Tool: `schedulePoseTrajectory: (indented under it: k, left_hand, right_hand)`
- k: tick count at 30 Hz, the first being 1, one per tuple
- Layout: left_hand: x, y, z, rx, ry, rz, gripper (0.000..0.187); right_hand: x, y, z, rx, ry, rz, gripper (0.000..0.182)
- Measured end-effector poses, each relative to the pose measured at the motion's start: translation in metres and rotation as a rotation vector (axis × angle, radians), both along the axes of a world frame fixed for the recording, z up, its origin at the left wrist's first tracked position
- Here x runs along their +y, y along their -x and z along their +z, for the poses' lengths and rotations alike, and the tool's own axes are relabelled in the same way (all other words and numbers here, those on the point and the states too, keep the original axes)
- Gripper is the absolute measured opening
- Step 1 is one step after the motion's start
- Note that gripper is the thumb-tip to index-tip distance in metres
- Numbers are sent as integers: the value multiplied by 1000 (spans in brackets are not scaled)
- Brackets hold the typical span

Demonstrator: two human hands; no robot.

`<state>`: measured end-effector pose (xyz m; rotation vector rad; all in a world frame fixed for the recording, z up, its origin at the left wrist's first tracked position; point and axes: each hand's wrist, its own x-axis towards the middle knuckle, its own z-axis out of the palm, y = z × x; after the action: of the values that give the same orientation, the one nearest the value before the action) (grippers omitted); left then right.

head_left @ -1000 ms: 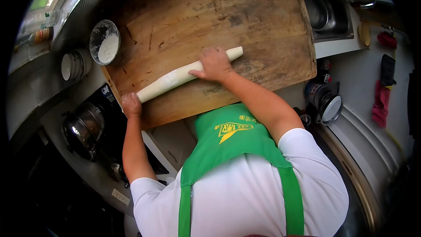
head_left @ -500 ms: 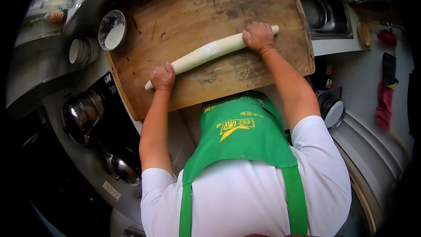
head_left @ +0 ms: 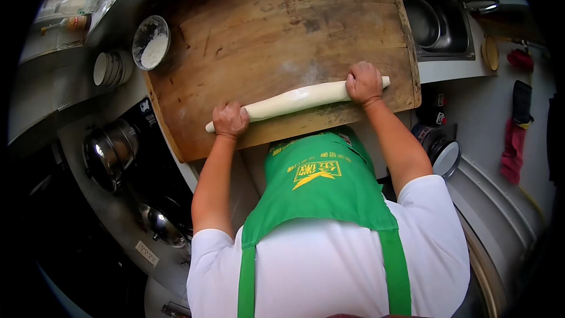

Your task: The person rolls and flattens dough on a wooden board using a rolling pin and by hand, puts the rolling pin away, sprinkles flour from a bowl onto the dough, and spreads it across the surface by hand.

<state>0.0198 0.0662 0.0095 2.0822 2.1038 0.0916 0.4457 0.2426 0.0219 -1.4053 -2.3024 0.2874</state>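
Dough log (head_left: 297,99) lies left-right near the wooden board's (head_left: 265,29) front edge; left hand (head_left: 230,119) and right hand (head_left: 364,82) press its ends, fingers seemingly curled over it.

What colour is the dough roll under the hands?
Pale cream-white, the dough roll on the brown board; head view shows it best.

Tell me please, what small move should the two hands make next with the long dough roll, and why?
Probably roll it away, toward the middle of the wooden board. The dough roll lies close to the board's near edge, with the left hand and right hand pressing near its two ends, and bare board lies beyond it.
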Motion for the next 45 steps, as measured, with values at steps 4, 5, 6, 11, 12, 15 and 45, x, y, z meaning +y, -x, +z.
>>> schedulePoseTrajectory:
  k: [4, 5, 6, 11, 12, 15, 45]
  left_hand:
    - [61, 15, 24, 138, -378, -96, 36]
    - [64, 12, 22, 133, -376, -85, 36]
    - [67, 9, 19, 77, -315, 35, 37]
    - [31, -38, 7, -111, -174, 65, 49]
    - [28, -41, 8, -112, -166, 56, 49]
    - [49, -38, 10, 77, -190, 57, 50]
    - [117, -92, 52, -285, 97, -197, 45]
  right_hand:
    - [41, 10, -6, -32, 83, -67, 21]
    - [50, 14, -3, -58, 115, -116, 24]
    - [54, 19, 1, -83, 147, -166, 28]
    - [-2, 55, 22, 123, 59, 9, 52]
    - [-15, 53, 21, 0, 25, 72, 52]
    - [6, 57, 10, -121, 20, 132, 52]
    - [49, 92, 6, -74, 517, 251, 36]
